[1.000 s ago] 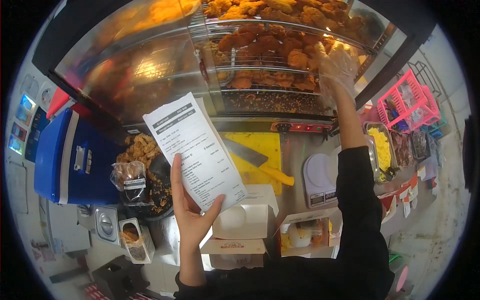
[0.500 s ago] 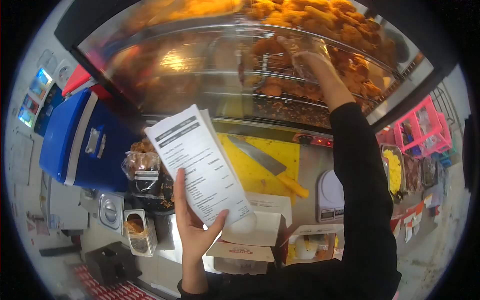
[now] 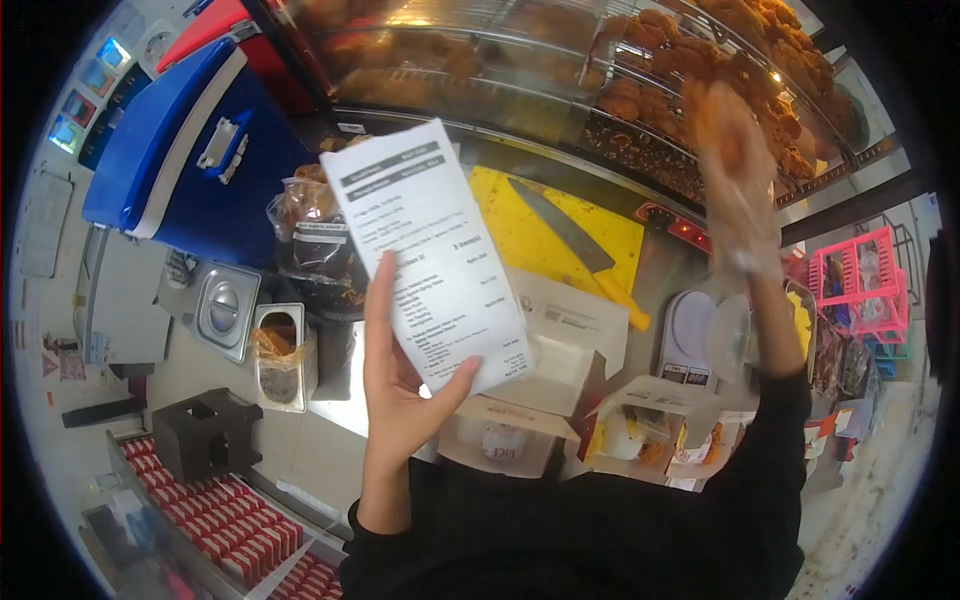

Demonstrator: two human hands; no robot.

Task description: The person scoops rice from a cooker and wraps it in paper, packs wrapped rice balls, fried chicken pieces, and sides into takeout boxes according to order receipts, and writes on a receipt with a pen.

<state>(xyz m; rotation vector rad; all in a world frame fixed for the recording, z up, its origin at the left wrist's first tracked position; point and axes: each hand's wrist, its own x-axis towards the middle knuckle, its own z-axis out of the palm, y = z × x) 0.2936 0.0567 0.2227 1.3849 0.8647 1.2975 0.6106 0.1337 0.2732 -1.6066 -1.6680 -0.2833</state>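
Note:
My left hand (image 3: 405,400) pinches a folded printed order receipt (image 3: 440,270) between thumb and fingers, held up over the counter. My right hand (image 3: 745,195), in a clear plastic glove and smeared by motion, is closed around a brown piece of fried chicken (image 3: 722,125). It is in front of the right end of the glass display cabinet (image 3: 470,95), where fried chicken (image 3: 650,100) lies on wire racks. Below the receipt stands an open cardboard box (image 3: 565,375), with a wrapped rice pack (image 3: 503,441) in its near part. Another open box (image 3: 650,396) with food stands to the right.
A yellow cutting board (image 3: 490,210) bears a yellow-handled knife (image 3: 565,232). A white scale (image 3: 690,335) is to the right, near pink baskets (image 3: 860,285). At left are a blue cooler (image 3: 170,150), a lidded steel container (image 3: 225,310) and a bagged dark item (image 3: 315,245).
My right hand has come out of the cabinet, moving right and toward me, with the fried chicken piece. The view has shifted; my left hand still holds the receipt.

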